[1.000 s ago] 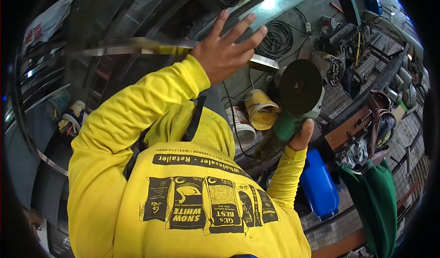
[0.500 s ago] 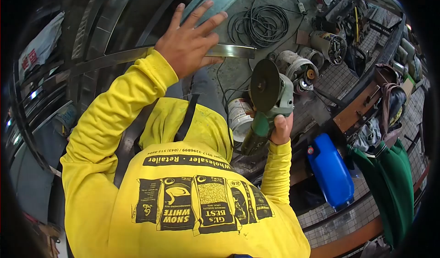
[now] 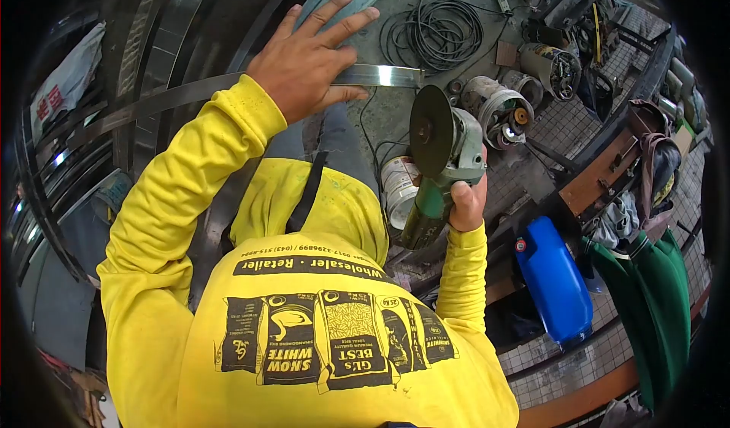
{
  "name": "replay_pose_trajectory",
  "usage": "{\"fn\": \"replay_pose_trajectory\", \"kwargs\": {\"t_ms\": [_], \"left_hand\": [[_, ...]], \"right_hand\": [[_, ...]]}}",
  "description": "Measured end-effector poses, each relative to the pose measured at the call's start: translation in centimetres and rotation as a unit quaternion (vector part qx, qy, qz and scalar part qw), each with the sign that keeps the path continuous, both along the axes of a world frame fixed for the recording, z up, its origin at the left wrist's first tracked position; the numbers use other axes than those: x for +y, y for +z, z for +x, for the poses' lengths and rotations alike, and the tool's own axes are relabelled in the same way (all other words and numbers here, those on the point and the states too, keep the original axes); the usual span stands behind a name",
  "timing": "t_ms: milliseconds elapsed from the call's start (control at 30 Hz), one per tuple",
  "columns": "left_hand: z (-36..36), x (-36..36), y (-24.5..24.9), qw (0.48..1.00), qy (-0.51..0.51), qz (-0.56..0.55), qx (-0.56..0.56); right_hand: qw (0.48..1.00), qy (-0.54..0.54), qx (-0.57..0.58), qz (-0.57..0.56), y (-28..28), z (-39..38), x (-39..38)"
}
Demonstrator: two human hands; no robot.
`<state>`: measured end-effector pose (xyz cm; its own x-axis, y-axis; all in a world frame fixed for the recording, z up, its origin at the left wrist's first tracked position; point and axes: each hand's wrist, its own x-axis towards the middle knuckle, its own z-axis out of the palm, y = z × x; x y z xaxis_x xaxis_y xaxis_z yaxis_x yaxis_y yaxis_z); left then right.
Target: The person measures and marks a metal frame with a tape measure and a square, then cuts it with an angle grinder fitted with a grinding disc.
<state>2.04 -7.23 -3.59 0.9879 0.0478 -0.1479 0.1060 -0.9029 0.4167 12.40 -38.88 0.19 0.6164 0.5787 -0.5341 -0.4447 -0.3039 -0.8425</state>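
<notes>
My left hand [image 3: 308,63] lies spread over a flat curved metal strip [image 3: 380,76], its fingers apart and its thumb along the lower edge. The strip runs from the left, under that hand, to an end near the disc. My right hand [image 3: 470,198] is wrapped round a green angle grinder [image 3: 435,200], with the thumb on its side near the head. The grinder's dark disc [image 3: 432,130] faces left, just below the strip's right end; whether they touch is hard to tell. Part of my right hand is hidden behind the tool.
A coiled black cable [image 3: 441,36] lies on the floor ahead. Buckets [image 3: 487,97] of parts stand to the right, a white bucket [image 3: 399,192] behind the grinder. A blue jerrycan [image 3: 553,283] and green cloth [image 3: 646,299] are at the lower right. Metal strips [image 3: 152,63] fill the left.
The grinder and my right hand have moved slightly up, bringing the disc nearer the strip's end. My left hand has shifted a little to the left, still spread.
</notes>
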Motion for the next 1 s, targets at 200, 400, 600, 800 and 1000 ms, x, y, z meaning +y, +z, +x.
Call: {"fn": "replay_pose_trajectory", "kwargs": {"t_ms": [200, 400, 600, 800, 1000], "left_hand": [[-0.1, -0.1, -0.3, 1.0, 0.002, 0.005, -0.016], [-0.2, -0.2, -0.6, 1.0, 0.01, 0.003, -0.027], [-0.2, -0.3, -0.5, 0.999, 0.015, -0.003, -0.034], [-0.3, -0.6, -0.9, 0.999, 0.027, -0.018, -0.041], [-0.2, -0.6, -0.3, 0.999, 0.03, -0.02, -0.011]], "right_hand": [[1.0, 0.0, 0.013, -0.006, 0.1, 0.1, 0.1], [1.0, -0.018, 0.023, -0.002, 0.4, 0.0, 0.9], [0.998, -0.017, 0.054, 0.0, 0.1, 0.0, 0.5], [1.0, -0.001, 0.011, -0.008, -0.4, 0.1, 0.1], [0.999, 0.007, -0.034, -0.03, -0.5, 0.1, 0.0]]}}
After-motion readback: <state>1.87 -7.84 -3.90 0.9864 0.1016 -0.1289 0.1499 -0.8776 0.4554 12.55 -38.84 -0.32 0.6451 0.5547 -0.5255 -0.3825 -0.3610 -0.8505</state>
